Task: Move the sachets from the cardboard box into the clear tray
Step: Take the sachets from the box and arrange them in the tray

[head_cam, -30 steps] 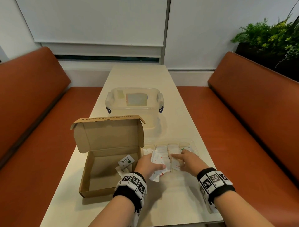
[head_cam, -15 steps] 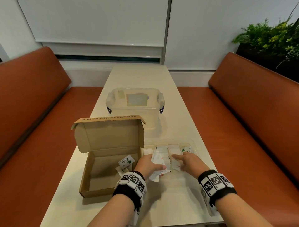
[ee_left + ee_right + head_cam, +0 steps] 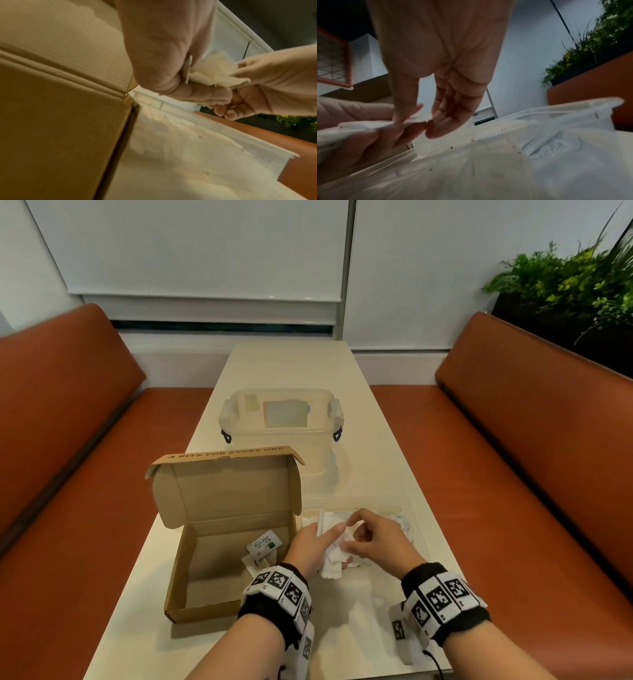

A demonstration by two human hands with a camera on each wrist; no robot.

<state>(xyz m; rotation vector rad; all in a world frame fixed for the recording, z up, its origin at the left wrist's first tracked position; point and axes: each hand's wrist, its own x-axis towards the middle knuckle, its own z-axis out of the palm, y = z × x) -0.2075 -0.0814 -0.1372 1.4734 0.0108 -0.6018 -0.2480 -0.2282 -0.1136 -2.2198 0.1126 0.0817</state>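
Note:
The open cardboard box (image 3: 212, 570) lies on the table at the left, with a Stevia sachet (image 3: 265, 543) and a couple more inside it. The clear tray (image 3: 409, 510) sits just right of the box and holds several white sachets (image 3: 546, 150). My left hand (image 3: 313, 546) grips a bunch of white sachets (image 3: 331, 565) over the tray's near left corner. My right hand (image 3: 352, 534) meets it from the right. Its thumb and forefinger pinch one sachet (image 3: 412, 121) of that bunch. In the left wrist view the bunch (image 3: 211, 73) fans out between both hands.
A lidded clear storage container (image 3: 281, 419) stands behind the box and tray. Orange benches (image 3: 513, 474) run along both sides of the narrow table (image 3: 363, 628). A planter with greenery (image 3: 565, 285) is at the far right.
My right hand has left the sachets lying in the tray, come back left to the bunch, and now pinches a sachet there. My left hand has shifted slightly forward with the bunch.

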